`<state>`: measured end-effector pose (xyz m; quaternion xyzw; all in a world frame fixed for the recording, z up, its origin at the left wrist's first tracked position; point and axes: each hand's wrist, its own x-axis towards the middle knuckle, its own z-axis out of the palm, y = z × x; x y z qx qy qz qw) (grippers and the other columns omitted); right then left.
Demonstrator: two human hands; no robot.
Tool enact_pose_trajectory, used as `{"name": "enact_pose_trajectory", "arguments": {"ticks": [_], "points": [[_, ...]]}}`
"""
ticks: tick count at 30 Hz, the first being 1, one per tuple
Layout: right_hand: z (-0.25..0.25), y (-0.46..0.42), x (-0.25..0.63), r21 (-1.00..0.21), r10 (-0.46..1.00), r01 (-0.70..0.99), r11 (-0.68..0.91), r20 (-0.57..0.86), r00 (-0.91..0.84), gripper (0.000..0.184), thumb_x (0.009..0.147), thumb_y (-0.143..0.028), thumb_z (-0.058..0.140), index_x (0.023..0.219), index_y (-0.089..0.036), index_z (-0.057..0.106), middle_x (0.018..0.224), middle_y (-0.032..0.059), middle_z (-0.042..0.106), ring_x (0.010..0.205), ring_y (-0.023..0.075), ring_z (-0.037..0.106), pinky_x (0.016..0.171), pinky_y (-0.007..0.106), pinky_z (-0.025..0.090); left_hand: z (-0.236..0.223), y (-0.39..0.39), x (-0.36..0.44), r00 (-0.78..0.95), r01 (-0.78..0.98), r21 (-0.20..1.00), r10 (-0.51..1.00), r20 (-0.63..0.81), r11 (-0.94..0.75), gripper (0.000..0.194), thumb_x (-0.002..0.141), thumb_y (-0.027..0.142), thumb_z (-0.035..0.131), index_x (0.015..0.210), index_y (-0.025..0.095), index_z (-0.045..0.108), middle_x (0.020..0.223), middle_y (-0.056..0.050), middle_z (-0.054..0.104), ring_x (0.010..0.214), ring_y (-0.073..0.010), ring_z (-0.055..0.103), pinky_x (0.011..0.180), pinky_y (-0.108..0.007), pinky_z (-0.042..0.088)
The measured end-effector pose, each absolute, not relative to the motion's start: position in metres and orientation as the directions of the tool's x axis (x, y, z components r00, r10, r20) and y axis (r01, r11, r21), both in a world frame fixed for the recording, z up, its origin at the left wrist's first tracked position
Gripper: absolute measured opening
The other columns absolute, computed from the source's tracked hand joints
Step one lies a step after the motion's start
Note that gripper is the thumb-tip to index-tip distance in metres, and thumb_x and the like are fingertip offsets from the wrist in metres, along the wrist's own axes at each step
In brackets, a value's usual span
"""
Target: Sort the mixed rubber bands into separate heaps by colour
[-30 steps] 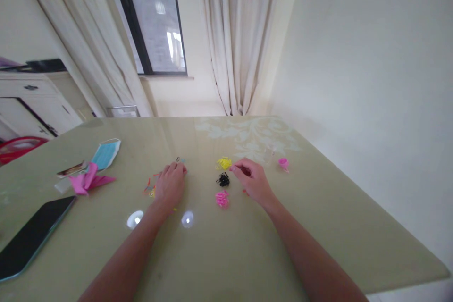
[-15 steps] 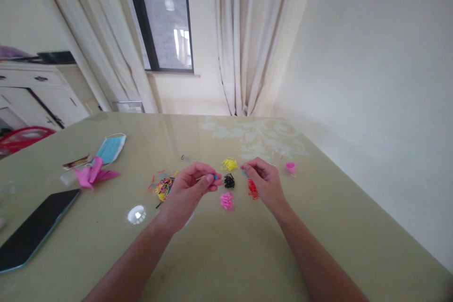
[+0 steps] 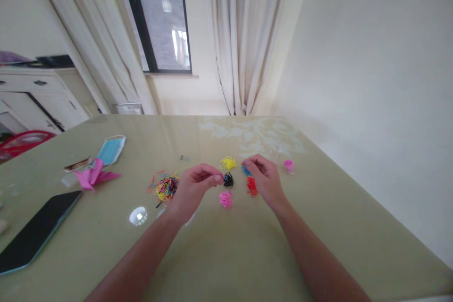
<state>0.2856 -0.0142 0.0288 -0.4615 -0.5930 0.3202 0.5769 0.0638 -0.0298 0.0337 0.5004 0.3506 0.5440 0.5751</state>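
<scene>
My left hand [image 3: 196, 191] has thumb and forefinger pinched together beside the black rubber bands [image 3: 228, 180], with a tiny bluish rubber band [image 3: 223, 177] at the fingertips. Over the small pile of blue rubber bands [image 3: 246, 170], the fingers of my right hand [image 3: 264, 177] are closed in a pinch; what they hold, if anything, is too small to make out. Just below its fingers lie red rubber bands [image 3: 252, 187]. Yellow rubber bands [image 3: 229, 163] and pink rubber bands [image 3: 225, 199] lie between the hands. A mixed heap of rubber bands [image 3: 166, 188] is partly behind my left hand.
On the table [image 3: 230, 264], a dark tablet-like device [image 3: 38, 229], a pink folded piece [image 3: 95, 177] and a blue face mask [image 3: 112, 150] lie at left. A clear dome-shaped thing [image 3: 138, 216] is near my left forearm. A small pink cup-like thing [image 3: 289, 165] stands at right.
My left hand's fingertips have moved slightly right and drawn together, covering most of the blue band. My right fingers have shifted a little upward, showing more of the blue pile.
</scene>
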Motion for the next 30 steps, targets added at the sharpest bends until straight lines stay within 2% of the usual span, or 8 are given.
{"name": "enact_pose_trajectory", "arguments": {"ticks": [4,6,7,15,19,21,26,30], "points": [[0.025,-0.006,0.290,-0.929,0.909,0.108,0.353,0.368,0.194,0.027,0.090,-0.044,0.068,0.077,-0.021,0.072,0.063,-0.0023,0.058,0.056,0.0133,0.047,0.054,0.027,0.035,0.030,0.006,0.092,0.230,0.072,0.980,0.959,0.164,-0.185,0.019,0.085,0.035,0.082,0.095,0.019,0.086,0.094,-0.007,0.086,0.085,-0.0199,0.076,0.082,-0.030,0.060],[0.023,-0.002,0.293,-0.935,0.908,0.077,0.345,0.354,0.226,0.027,0.089,-0.044,0.068,0.077,-0.021,0.071,0.062,-0.0032,0.055,0.055,0.0127,0.045,0.053,0.027,0.034,0.028,0.026,0.112,0.278,0.340,0.898,0.942,0.186,-0.277,0.018,0.090,0.030,0.073,0.099,0.020,0.086,0.096,-0.006,0.086,0.088,-0.0213,0.078,0.085,-0.032,0.060],[0.022,-0.001,0.294,-0.936,0.906,0.073,0.344,0.351,0.237,0.026,0.089,-0.044,0.069,0.077,-0.021,0.071,0.062,-0.0034,0.055,0.055,0.0127,0.044,0.052,0.027,0.033,0.025,0.034,0.122,0.290,0.393,0.870,0.938,0.190,-0.298,0.017,0.090,0.026,0.073,0.097,0.020,0.087,0.095,-0.006,0.086,0.089,-0.0221,0.078,0.087,-0.033,0.059],[0.015,0.009,0.296,-0.936,0.895,0.079,0.344,0.352,0.273,0.025,0.085,-0.042,0.066,0.071,-0.021,0.069,0.059,-0.0036,0.053,0.055,0.0133,0.044,0.052,0.027,0.033,-0.005,0.064,0.169,0.300,0.645,0.675,0.931,0.208,-0.359,0.016,0.089,0.021,0.076,0.098,0.023,0.089,0.101,-0.010,0.080,0.100,-0.0270,0.074,0.098,-0.040,0.055],[0.014,0.009,0.295,-0.941,0.899,0.070,0.330,0.336,0.280,0.027,0.085,-0.044,0.066,0.072,-0.021,0.070,0.061,-0.0033,0.054,0.055,0.0130,0.044,0.052,0.027,0.032,-0.009,0.069,0.152,0.300,0.721,0.593,0.933,0.200,-0.358,0.026,0.094,0.023,0.072,0.116,0.028,0.085,0.112,-0.007,0.078,0.100,-0.0199,0.073,0.098,-0.031,0.055],[0.013,0.009,0.294,-0.943,0.901,0.066,0.326,0.331,0.279,0.027,0.085,-0.044,0.067,0.072,-0.021,0.070,0.061,-0.0034,0.053,0.055,0.0129,0.043,0.052,0.027,0.032,-0.007,0.074,0.126,0.248,0.776,0.547,0.949,0.193,-0.314,0.032,0.099,0.021,0.064,0.126,0.025,0.082,0.120,-0.008,0.077,0.097,-0.0180,0.074,0.098,-0.030,0.055],[0.014,0.006,0.290,-0.943,0.908,0.065,0.325,0.331,0.259,0.027,0.085,-0.043,0.067,0.072,-0.020,0.071,0.059,-0.0038,0.052,0.055,0.0128,0.043,0.054,0.027,0.032,-0.005,0.079,0.037,0.044,0.921,0.372,0.980,0.194,-0.115,0.042,0.098,0.007,0.049,0.124,0.015,0.079,0.133,-0.020,0.071,0.128,-0.0343,0.064,0.112,-0.048,0.048],[0.013,0.005,0.287,-0.941,0.910,0.080,0.330,0.340,0.237,0.026,0.085,-0.042,0.068,0.072,-0.020,0.072,0.063,-0.0017,0.058,0.059,0.0142,0.048,0.058,0.028,0.035,-0.010,0.074,-0.001,0.013,0.945,0.321,0.989,0.148,-0.061,0.037,0.095,0.004,0.046,0.101,0.012,0.082,0.118,-0.023,0.074,0.120,-0.0367,0.068,0.105,-0.050,0.052]]}}
